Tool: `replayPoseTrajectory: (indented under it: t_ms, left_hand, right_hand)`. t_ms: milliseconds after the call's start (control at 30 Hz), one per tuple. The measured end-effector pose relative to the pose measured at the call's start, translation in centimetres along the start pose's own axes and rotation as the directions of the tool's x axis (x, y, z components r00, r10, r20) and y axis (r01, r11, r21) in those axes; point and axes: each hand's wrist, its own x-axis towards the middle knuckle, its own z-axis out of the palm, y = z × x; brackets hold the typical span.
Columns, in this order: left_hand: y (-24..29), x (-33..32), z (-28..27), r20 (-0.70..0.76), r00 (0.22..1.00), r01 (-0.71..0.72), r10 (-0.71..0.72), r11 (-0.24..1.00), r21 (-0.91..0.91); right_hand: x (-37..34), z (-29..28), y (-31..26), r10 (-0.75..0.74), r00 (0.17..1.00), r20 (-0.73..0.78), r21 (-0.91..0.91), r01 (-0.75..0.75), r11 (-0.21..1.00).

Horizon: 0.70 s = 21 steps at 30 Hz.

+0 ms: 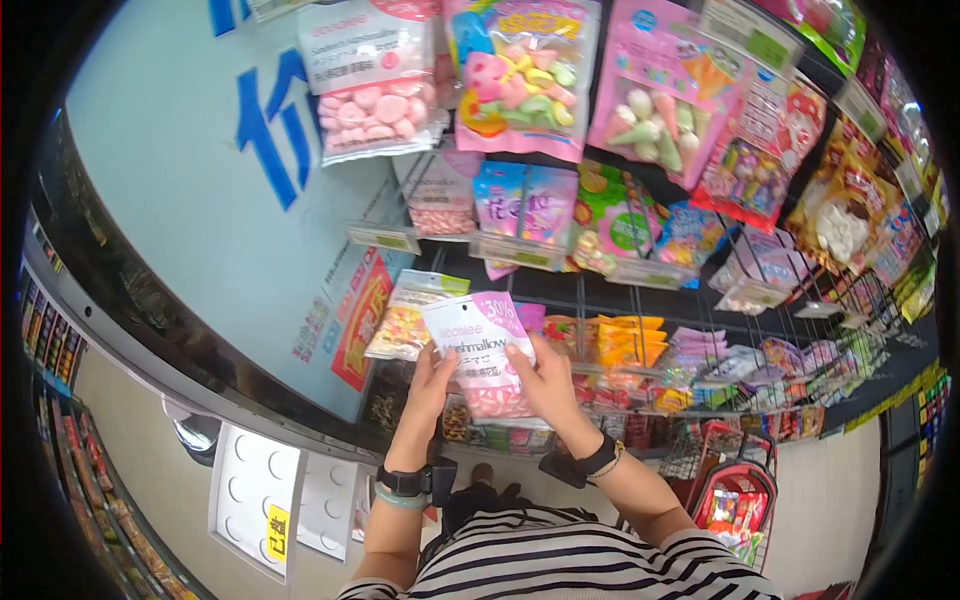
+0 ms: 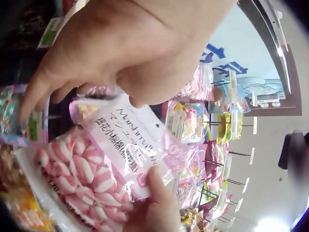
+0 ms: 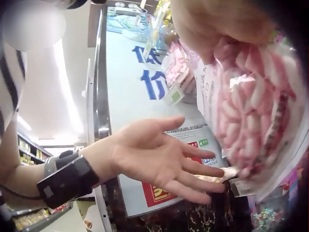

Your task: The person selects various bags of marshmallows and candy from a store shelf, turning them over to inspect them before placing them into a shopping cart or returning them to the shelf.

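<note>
A white and pink bag of marshmallows (image 1: pixel 478 345) is held up in front of the shelves, its printed front facing the head camera. My right hand (image 1: pixel 552 382) grips its right side, thumb on the front. Pink and white twisted marshmallows (image 2: pixel 89 171) show through the clear lower part. At the bag's left edge is my left hand (image 1: pixel 424 390). The right wrist view shows that left hand (image 3: pixel 154 154) palm up, its fingers spread and straight beside the bag. In the left wrist view its thumb overlaps the bag's top edge.
Candy bags hang on hooks above, including a pink marshmallow bag (image 1: pixel 375 110). A yellow-topped bag (image 1: pixel 410 315) hangs just left of the held one. Wire baskets (image 1: pixel 740 370) of sweets run rightward. A red shopping basket (image 1: pixel 735 480) with packets stands at lower right.
</note>
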Motion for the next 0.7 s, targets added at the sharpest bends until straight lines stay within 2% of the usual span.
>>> replayPoseTrajectory:
  t_ms: [67, 100, 133, 167, 200, 233, 267, 300, 333, 400, 433, 467, 500, 533, 567, 600, 667, 700]
  left_hand:
    - [-0.8, -1.6, 1.6, 0.079, 0.968, 0.246, -0.239, 0.965, -0.095]
    - [-1.7, -2.0, 2.3, 0.096, 0.964, 0.256, -0.248, 0.963, -0.086]
    - [-3.0, -2.3, 3.1, 0.442, 0.864, 0.395, -0.243, 0.87, -0.295]
    - [-4.6, -2.5, 3.8, 0.723, 0.679, 0.576, -0.127, 0.702, -0.418]
    - [-7.5, -2.7, 4.8, 0.651, 0.751, 0.46, -0.108, 0.793, -0.4]
    - [-6.2, -4.3, 4.9, 0.568, 0.806, -0.189, 0.165, 0.982, -0.018]
    - [-4.8, -5.7, 5.0, 0.616, 0.66, -0.725, 0.429, 0.58, 0.373]
    - [-5.7, -4.7, 6.8, 0.566, 0.754, -0.559, 0.333, 0.778, 0.287]
    - [-6.4, -4.8, 7.7, 0.587, 0.741, -0.56, 0.326, 0.782, 0.274]
    - [-5.8, -5.3, 10.1, 0.626, 0.759, -0.293, 0.18, 0.952, 0.082]
    - [-5.6, -5.8, 11.2, 0.605, 0.758, -0.413, 0.244, 0.897, 0.155]
    - [-6.0, -6.2, 11.9, 0.627, 0.745, -0.405, 0.229, 0.902, 0.151]
    - [-6.0, -6.0, 12.9, 0.652, 0.728, -0.37, 0.209, 0.921, 0.118]
    - [-6.1, -5.8, 13.8, 0.677, 0.71, -0.335, 0.191, 0.938, 0.087]
    - [-6.4, -6.1, 14.7, 0.702, 0.692, -0.296, 0.172, 0.954, 0.058]
    - [-6.4, -6.0, 14.7, 0.725, 0.671, -0.256, 0.155, 0.966, 0.03]
    - [-6.8, -6.0, 16.2, 0.767, 0.63, -0.17, 0.119, 0.985, -0.013]
    - [-6.8, -5.8, 16.8, 0.787, 0.609, -0.124, 0.1, 0.992, -0.029]
  right_hand:
    - [-2.4, -2.3, -0.8, 0.078, 0.997, -0.021, -0.069, -0.079, 0.994]
    - [-3.9, -2.9, -0.8, -0.142, 0.98, -0.136, -0.091, 0.131, 0.987]
    - [-5.2, -3.4, -0.8, -0.354, 0.904, -0.239, -0.14, 0.329, 0.934]
    - [-6.5, -4.0, -0.7, -0.479, 0.867, -0.137, -0.176, 0.455, 0.873]
    - [-8.2, -5.1, -2.1, -0.48, 0.874, 0.074, -0.189, 0.485, 0.854]
    - [-9.4, -5.7, -2.8, -0.481, 0.863, 0.156, -0.136, 0.501, 0.854]
    - [-10.5, -6.4, -3.1, -0.482, 0.844, 0.235, -0.082, 0.511, 0.856]
    - [-11.5, -7.6, -3.1, -0.463, 0.858, 0.222, -0.096, 0.492, 0.865]
    - [-12.2, -9.3, -2.8, -0.462, 0.86, 0.214, -0.042, 0.481, 0.876]
    - [-13.7, -12.5, -1.6, -0.445, 0.876, 0.187, -0.005, 0.454, 0.891]
    - [-14.7, -14.2, -0.9, -0.37, 0.924, -0.098, -0.209, 0.345, 0.915]
    - [-15.7, -15.5, -0.3, -0.317, 0.867, -0.385, -0.368, 0.172, 0.914]
    - [-16.4, -16.4, 0.2, -0.138, 0.86, -0.492, -0.124, 0.088, 0.988]
    - [-17.1, -17.1, 0.9, 0.056, 0.831, -0.553, 0.134, 0.023, 0.991]
    - [-18.1, -17.5, 1.8, 0.176, 0.85, -0.496, 0.379, 0.029, 0.925]
    - [-19.1, -18.1, 1.9, 0.189, 0.835, -0.516, 0.376, 0.022, 0.927]
    - [-21.0, -19.0, 2.0, 0.351, 0.894, -0.277, 0.703, -0.061, 0.709]
    - [-21.7, -19.2, 2.0, 0.347, 0.894, -0.285, 0.683, -0.065, 0.728]
